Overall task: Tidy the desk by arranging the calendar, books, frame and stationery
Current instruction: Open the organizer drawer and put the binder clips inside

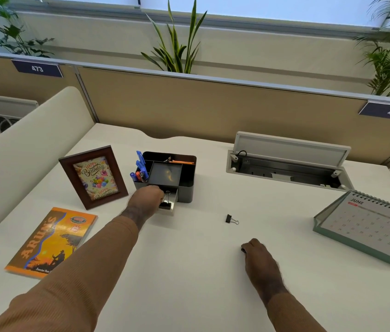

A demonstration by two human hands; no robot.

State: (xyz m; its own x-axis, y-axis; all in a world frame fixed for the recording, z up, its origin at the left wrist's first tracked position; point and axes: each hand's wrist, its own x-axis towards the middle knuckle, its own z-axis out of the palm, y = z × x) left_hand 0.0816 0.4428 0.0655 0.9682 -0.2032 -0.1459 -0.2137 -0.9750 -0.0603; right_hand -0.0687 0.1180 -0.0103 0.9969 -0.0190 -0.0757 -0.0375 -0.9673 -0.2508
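A black desk organiser (185, 185) stands mid-desk with blue pens (140, 167) in its left slot and its small front drawer (173, 202) pulled out. My left hand (147, 200) is at that drawer and pinches a black binder clip (166, 202) over it. My right hand (260, 261) lies on the desk with fingers curled round a small black thing (243, 249), mostly hidden. Another binder clip (231, 219) lies loose between the hands. A brown photo frame (93, 177) stands left. An orange book (52, 240) lies at front left. A June desk calendar (368, 226) stands at right.
An open cable hatch (285, 167) with its lid raised is sunk into the desk (189, 259) at back right. A tan partition (213, 106) closes the back, a cream divider (33, 144) the left. Plants rise behind the partition.
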